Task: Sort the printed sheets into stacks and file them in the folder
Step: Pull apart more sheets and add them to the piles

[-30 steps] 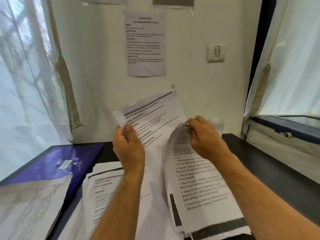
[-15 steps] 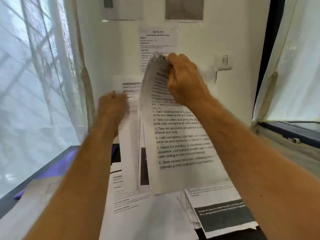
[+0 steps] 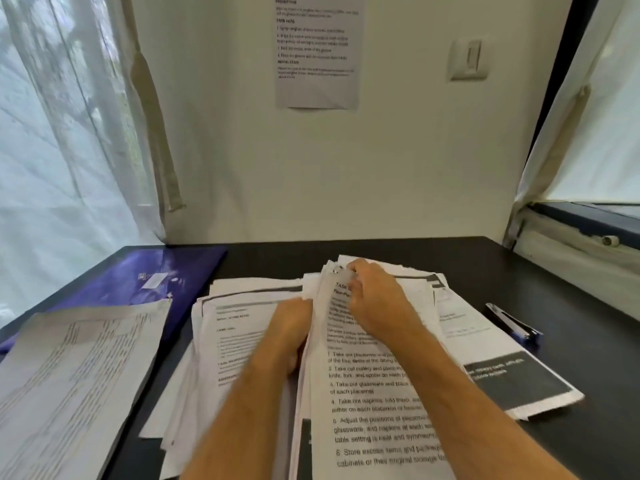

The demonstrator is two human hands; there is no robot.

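A loose pile of printed sheets [image 3: 242,337] covers the middle of the dark desk [image 3: 485,265]. My right hand [image 3: 377,299] pinches the stapled top corner of a sheet set with numbered steps [image 3: 367,410], which lies over the pile's right half. My left hand [image 3: 289,332] is tucked under that set's left edge, its fingers hidden between the papers. A purple folder [image 3: 145,278] lies shut at the back left. Over the folder's near end rests a separate sheet with small tabular print [image 3: 76,368].
A blue and silver stapler [image 3: 512,323] lies right of the pile. A sheet with a black band [image 3: 519,379] sticks out at the right. A curtained window stands left, a window sill right, and a wall with a taped notice [image 3: 317,50] behind.
Both hands have come down from in front of the wall to the desk. The numbered sheet set, held up in the air before, now lies on the pile with my right hand still on its corner.
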